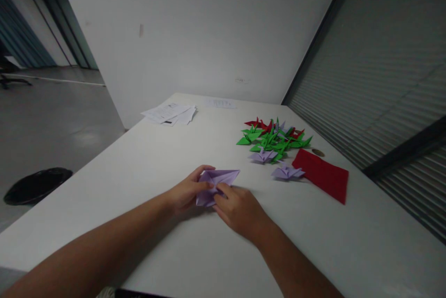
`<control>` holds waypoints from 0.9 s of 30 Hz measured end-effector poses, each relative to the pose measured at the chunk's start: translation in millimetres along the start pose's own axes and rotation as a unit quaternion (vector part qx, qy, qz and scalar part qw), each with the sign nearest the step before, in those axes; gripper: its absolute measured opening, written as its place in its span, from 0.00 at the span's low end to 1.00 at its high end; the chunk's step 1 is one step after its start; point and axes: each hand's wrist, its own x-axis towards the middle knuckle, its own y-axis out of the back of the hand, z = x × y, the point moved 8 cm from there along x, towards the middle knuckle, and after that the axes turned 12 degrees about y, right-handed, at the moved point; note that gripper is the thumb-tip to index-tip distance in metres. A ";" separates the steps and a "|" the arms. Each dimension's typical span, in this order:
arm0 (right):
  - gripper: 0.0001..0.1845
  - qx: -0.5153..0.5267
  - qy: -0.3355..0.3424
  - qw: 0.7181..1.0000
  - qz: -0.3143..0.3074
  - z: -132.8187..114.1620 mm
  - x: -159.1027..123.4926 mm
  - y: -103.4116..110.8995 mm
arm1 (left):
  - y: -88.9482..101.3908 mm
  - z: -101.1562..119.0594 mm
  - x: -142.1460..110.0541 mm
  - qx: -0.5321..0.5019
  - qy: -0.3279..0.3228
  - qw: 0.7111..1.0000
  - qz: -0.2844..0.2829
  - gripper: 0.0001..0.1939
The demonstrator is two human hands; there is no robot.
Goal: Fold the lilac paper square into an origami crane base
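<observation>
A partly folded sheet of purple origami paper (pixel 223 177) is held between both hands above the white table (pixel 139 172). My left hand (pixel 190 191) grips its left side, with the thumb lying across the folds. On the lower right part of the paper, my right hand (pixel 239 207) is closed, its thumb and index finger pressing near the middle. Creases fan out from the paper's centre. To the right sit two folded purple cranes (pixel 264 155), the nearer one beside some red paper (pixel 324 173). The fingers under the paper are hidden.
Behind the purple cranes lies a cluster of green and red paper cranes (pixel 270 140). A small round brown object (pixel 318 152) is near the blinds (pixel 383 80). Printed sheets (pixel 170 113) rest at the back left. A black bin (pixel 36 185) stands left of the table.
</observation>
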 end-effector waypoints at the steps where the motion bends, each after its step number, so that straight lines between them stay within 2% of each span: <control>1: 0.04 0.002 0.001 1.000 0.000 -0.6 0.5 0.1 | 2.0 0.4 0.5 0.008 -0.001 1.000 0.019 0.29; 3: 0.06 0.005 0.006 1.000 0.002 -1.7 1.3 0.6 | 5.3 2.2 1.4 0.027 -0.010 0.998 0.050 0.28; 6: 0.10 0.003 0.019 1.000 0.006 -3.6 1.9 1.9 | 9.4 6.4 1.6 0.056 -0.029 0.994 0.085 0.20; 9: 0.11 0.000 0.033 0.999 0.011 -5.2 2.2 3.2 | 13.9 9.0 0.5 0.067 -0.025 0.991 0.112 0.16; 13: 0.07 -0.003 0.041 0.999 0.016 -5.8 3.0 4.2 | 14.5 10.1 -0.5 0.051 -0.004 0.994 0.096 0.13; 16: 0.04 -0.005 0.045 0.999 0.026 -5.5 3.6 5.0 | 15.1 11.4 -0.4 0.096 0.003 0.991 0.090 0.14; 18: 0.01 -0.005 0.050 0.998 0.037 -5.5 3.8 5.1 | 16.9 13.5 -0.1 0.173 -0.002 0.979 0.105 0.14; 22: 0.01 0.000 0.054 0.997 0.051 -4.9 3.3 2.8 | 19.9 20.7 -0.2 0.323 -0.024 0.937 0.133 0.12; 27: 0.01 -0.001 0.067 0.996 0.051 -8.1 3.2 3.2 | 21.0 27.8 -3.1 0.395 -0.029 0.911 0.115 0.11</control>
